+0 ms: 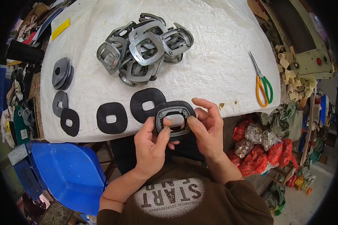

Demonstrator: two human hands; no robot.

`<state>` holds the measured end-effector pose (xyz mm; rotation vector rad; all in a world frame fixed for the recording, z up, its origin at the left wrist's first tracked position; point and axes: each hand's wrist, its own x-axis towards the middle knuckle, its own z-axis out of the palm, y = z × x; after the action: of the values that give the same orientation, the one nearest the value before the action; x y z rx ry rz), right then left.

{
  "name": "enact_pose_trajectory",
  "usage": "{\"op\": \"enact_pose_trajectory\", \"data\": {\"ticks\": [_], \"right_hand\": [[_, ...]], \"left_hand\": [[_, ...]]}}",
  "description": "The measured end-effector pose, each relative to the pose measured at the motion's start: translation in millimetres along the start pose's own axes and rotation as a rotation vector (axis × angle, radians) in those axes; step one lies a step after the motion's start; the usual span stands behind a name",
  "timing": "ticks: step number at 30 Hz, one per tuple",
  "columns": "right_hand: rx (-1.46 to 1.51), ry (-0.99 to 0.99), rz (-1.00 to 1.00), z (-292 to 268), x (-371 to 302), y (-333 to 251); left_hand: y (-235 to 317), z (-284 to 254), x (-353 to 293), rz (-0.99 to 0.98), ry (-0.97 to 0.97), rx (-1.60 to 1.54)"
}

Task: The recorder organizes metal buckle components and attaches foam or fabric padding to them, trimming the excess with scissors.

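Observation:
Just beyond the near table edge, both hands grip a grey metal frame point(158, 119) with a rounded square opening. A black pad point(189, 106) lies against it, its border showing around the metal. My left hand point(151, 147) has its thumb on the frame's lower left, with fingertips visible through and below the opening. On the right side, my right hand point(207, 129) pinches the rim between thumb and fingers, its index finger raised. Close to my left hand, a black square pad point(139, 106) with a central hole lies on the table, and another pad point(102, 119) sits farther left.
A heap of grey frames point(146, 48) occupies the white-covered table's point(214, 60) far middle. At left are a small black pad point(74, 125), a grey pad point(57, 107), and a pad stack point(66, 79). Scissors point(260, 90) lie right. A blue basin point(64, 176) stands below left; red bags point(257, 165) below right.

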<state>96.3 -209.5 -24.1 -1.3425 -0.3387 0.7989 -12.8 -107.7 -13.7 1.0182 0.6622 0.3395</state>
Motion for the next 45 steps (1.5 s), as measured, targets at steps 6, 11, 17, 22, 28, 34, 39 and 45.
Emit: {"op": "enact_pose_trajectory", "data": {"ticks": [6, 11, 17, 22, 28, 34, 39, 45], "right_hand": [[-0.099, 0.057, -0.108, 3.6, -1.8, 4.3], [-0.116, 0.023, -0.155, 3.3, -2.2, 3.8], [-0.171, -0.058, -0.182, 8.2, -4.2, 2.5], [-0.097, -0.099, -0.191, 6.0, -2.2, 2.8], [0.073, -0.088, -0.111, 12.5, -0.7, -5.2], [-0.333, -0.010, -0.136, 15.3, 1.6, -13.4], [0.013, -0.018, 0.070, 11.8, 3.7, -14.6], [-0.178, 0.026, -0.017, 14.1, 2.4, -7.5]], "left_hand": [[2.5, -1.6, 1.8, -0.026, -0.042, 0.055], [4.8, -0.8, 7.8, 0.095, -0.002, 0.014], [1.6, -3.7, 7.6, 0.103, 0.075, 0.030], [3.3, -3.8, 7.2, 0.132, 0.077, 0.016], [-5.9, -6.4, 7.0, 0.165, 0.033, 0.100], [4.4, 1.1, 1.4, 0.131, -0.051, 0.163], [5.6, 5.0, -3.5, 0.177, -0.045, 0.365], [0.0, 5.7, -2.2, 0.255, -0.007, 0.432]]}}
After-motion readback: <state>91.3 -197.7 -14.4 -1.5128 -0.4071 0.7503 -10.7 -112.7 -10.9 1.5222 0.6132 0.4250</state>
